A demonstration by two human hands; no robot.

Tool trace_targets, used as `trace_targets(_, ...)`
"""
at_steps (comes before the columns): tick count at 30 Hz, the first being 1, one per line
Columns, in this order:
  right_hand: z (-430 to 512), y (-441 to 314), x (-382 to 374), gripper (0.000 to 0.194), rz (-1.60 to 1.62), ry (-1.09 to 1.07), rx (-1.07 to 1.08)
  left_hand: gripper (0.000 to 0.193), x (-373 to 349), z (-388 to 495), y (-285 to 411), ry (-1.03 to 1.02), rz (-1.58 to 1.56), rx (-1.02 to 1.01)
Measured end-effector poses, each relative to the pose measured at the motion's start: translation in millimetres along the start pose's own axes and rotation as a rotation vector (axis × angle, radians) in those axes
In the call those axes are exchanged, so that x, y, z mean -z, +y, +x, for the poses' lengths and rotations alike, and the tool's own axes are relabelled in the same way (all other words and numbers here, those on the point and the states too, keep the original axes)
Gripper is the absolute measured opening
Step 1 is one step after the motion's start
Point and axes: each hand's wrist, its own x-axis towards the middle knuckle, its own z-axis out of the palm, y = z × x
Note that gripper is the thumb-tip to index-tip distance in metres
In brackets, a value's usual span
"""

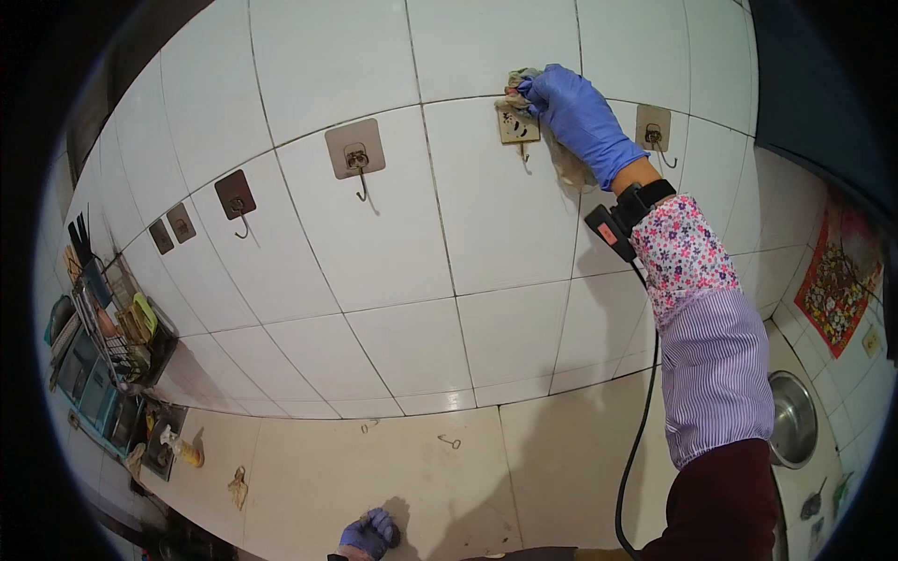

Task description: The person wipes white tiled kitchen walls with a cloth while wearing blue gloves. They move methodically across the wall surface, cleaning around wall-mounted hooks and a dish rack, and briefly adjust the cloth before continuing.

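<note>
My right hand [572, 116], in a blue disposable glove, grips a dirty, crumpled cleaning cloth [518, 105]. It presses the cloth to the white tiled wall [505, 203], over the upper edge of a stained square adhesive hook plate [518, 130]. A small metal hook hangs below that plate. Part of the cloth droops behind my wrist. Low in the picture, my left hand [368, 533], also blue-gloved, rests with curled fingers on the beige countertop [449, 491]. Whether anything is inside those fingers cannot be seen.
More adhesive hooks [356, 151] line the wall. Loose metal hooks [450, 441] and a small rag [238, 488] lie on the counter. A spray bottle [184, 449] and a dish rack [126, 336] stand left. A steel basin [794, 419] sits right; a black cable [642, 435] hangs beside my right arm.
</note>
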Motion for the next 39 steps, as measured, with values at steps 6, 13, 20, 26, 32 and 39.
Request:
trace_targets(6,16.7,-13.9,-10.8,0.013,0.014,0.070,0.311,0.027,-2.7,14.0,8.9,0.321,0.147,-0.167)
trace_targets(13,-31.6,-7.9,-11.7,0.020,0.189,0.362,-0.284,0.021,-13.3,18.5,-15.7,0.480,0.194,-0.195)
trace_targets(20,-31.4,-14.7,-15.7,0.015,0.248,0.487,-0.099,0.019,-15.5,-14.7,-17.1,0.238,0.467,-0.167)
trace_targets(26,-23.4,-20.3,-41.0,0.022,0.062,0.416,-0.014,0.025,-5.8,4.9,-5.5,0.306,0.300,-0.096)
trace_targets(32,-62.2,-19.4,-48.3,0.023,-0.015,0.341,0.033,0.033,77.4,18.7,15.6,0.088,-0.104,0.025)
trace_targets(39,-55.9,-32.8,-5.2,0.019,0.307,0.160,-0.350,0.041,98.1,2.8,26.4,0.226,-0.074,-0.031)
